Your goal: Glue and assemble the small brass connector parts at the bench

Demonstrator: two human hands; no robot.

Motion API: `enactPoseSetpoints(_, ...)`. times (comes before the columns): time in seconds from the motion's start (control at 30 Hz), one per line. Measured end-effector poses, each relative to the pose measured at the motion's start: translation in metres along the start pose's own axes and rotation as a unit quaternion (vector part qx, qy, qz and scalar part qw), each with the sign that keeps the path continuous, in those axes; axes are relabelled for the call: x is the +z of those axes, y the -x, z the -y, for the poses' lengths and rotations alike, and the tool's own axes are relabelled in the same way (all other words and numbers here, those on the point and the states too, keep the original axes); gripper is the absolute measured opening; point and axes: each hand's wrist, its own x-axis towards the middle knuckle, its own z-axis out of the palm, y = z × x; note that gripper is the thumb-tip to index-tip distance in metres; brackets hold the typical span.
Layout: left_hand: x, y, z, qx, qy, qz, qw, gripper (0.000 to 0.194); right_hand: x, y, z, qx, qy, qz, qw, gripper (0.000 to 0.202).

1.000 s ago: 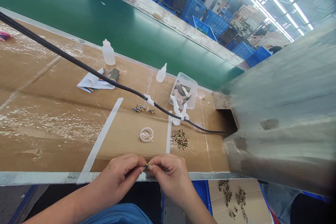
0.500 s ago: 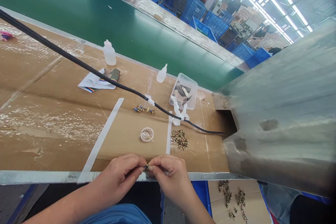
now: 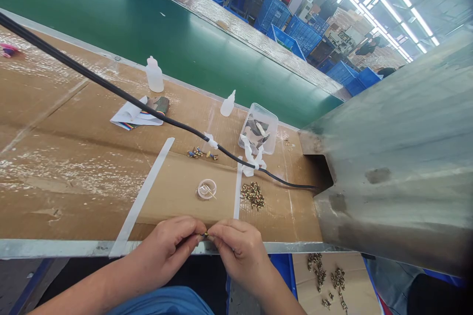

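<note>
Between the fingertips of both hands, just above the table's front edge, is a tiny dark part with a yellow spot (image 3: 205, 234); its kind is too small to make out. My left hand (image 3: 177, 243) pinches it from the left with thumb and forefinger. From the right, my right hand (image 3: 238, 246) pinches at the same part. Ahead of the hands stands a small clear round dish (image 3: 206, 190) with a thin white piece in it. To the right lies a pile of small brass-and-dark parts (image 3: 253, 195). Several similar parts with blue bits (image 3: 195, 152) lie farther back.
A black cable (image 3: 177, 124) crosses above the cardboard-covered table (image 3: 84, 157). Two white squeeze bottles (image 3: 154, 76) and a clear plastic box (image 3: 271, 130) stand by the green belt (image 3: 121, 15). A metal housing (image 3: 391, 157) blocks the right. More parts (image 3: 338, 278) lie on cardboard below.
My right hand has shifted slightly, its fingers now straighter and closer together at the small part. My left hand stays nearly still. A white scrap on the green belt has moved right.
</note>
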Motion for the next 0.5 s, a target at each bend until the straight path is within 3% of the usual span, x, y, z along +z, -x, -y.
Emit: enactPoseSetpoints(0.5, 0.001, 0.0024, 0.0012, -0.001, -0.008, -0.004, 1.0, 0.021, -0.0014, 0.0003, -0.0006, 0.009, 0.02, 0.023, 0.999, 0.022)
